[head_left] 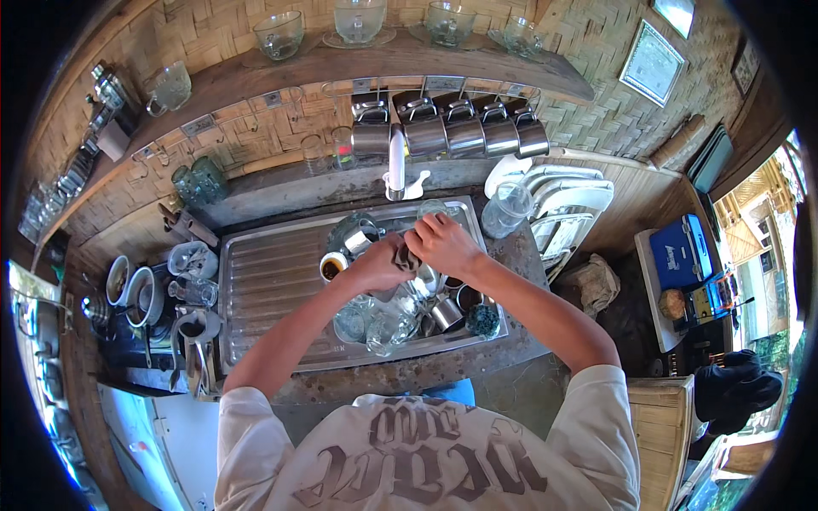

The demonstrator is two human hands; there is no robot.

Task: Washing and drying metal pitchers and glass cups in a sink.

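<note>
Over the sink basin my left hand (pixel 383 262) grips a dark brown crumpled cloth or pouch (pixel 405 257). My right hand (pixel 441 241) touches the top of it, its fingers bent together; whether they hold it too, I cannot tell. Beneath and around both hands, the basin holds glass mugs (pixel 385 329), a metal cup (pixel 445 313), a metal cup with a handle (pixel 362 239) and a green scouring pad (pixel 482 320). A white cup with dark liquid (pixel 333 266) stands left of my left hand.
A ribbed steel drainboard (pixel 275 287) adjoins the basin on the left. Behind are a white faucet (pixel 396 160) and hanging steel mugs (pixel 461 131). A clear jar (pixel 507 209) stands at the back right, near white plates (pixel 569 191). Bowls (pixel 144 297) and utensils crowd the left.
</note>
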